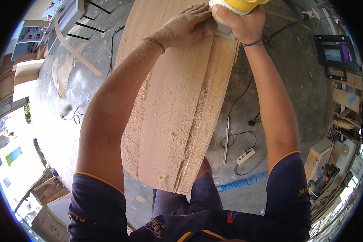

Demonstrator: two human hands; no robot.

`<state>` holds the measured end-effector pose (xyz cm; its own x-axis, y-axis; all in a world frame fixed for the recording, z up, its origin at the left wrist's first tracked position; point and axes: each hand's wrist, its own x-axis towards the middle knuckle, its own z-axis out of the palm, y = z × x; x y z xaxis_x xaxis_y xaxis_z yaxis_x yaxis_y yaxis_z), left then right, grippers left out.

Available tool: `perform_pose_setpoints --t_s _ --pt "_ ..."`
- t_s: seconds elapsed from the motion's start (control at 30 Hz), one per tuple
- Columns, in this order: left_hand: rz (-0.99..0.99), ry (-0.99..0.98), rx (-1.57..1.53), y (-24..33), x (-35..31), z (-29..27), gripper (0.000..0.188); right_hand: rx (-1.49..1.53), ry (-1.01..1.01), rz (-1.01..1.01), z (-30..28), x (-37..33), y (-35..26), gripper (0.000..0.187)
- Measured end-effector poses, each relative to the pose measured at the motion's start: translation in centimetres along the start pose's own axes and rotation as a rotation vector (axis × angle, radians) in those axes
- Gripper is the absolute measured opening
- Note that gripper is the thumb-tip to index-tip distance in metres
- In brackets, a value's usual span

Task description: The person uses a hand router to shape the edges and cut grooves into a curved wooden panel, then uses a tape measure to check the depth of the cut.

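A long wooden board [165, 105] stretches away from my body, strewn with pale shavings. Grooves run lengthwise near its right edge. At the far end, my right hand [246, 24] wraps round a hand-held trim router [226, 8] with a yellow top and a whitish body; the picture's upper edge cuts it off. The router's base sits on the board's right side, partly hidden by my fingers. My left hand [185, 28] lies on the board just left of the router, fingers stretched toward its base. Whether the fingertips touch the base, I cannot tell.
On the concrete floor to the right lie a white power strip [246, 156], black cables, a metal strip [226, 141] and a coiled blue hose [244, 183]. A black frame [336, 54] and wood scraps line the right side. Boards and a curved wooden strip [74, 50] are at left.
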<state>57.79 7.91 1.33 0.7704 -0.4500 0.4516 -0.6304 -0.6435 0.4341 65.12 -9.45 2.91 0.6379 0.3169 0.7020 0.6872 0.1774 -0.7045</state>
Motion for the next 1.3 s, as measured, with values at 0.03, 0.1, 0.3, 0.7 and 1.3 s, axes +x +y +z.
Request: perform_pose_setpoints --t_s 0.03,0.1,0.3,0.7,1.3 --pt "-0.016 -0.005 -0.026 0.2 0.2 -0.1 0.057 -0.049 -0.003 -0.012 -0.2 0.1 0.1 0.037" --pt "-0.047 -0.013 -0.077 0.3 0.3 -0.2 0.053 -0.046 -0.006 0.007 -0.3 0.5 0.2 0.037" --pt "-0.243 -0.022 -0.054 1.5 0.1 -0.3 0.057 0.016 0.083 0.098 0.3 0.6 -0.4 0.036" --pt "-0.202 0.171 0.028 0.9 -1.1 1.5 0.054 0.074 0.026 0.162 -0.1 -0.1 0.4 0.042" --pt "-0.330 0.096 0.139 0.5 -1.3 2.4 0.066 0.089 -0.020 0.301 -0.2 -0.3 -0.7 0.050"
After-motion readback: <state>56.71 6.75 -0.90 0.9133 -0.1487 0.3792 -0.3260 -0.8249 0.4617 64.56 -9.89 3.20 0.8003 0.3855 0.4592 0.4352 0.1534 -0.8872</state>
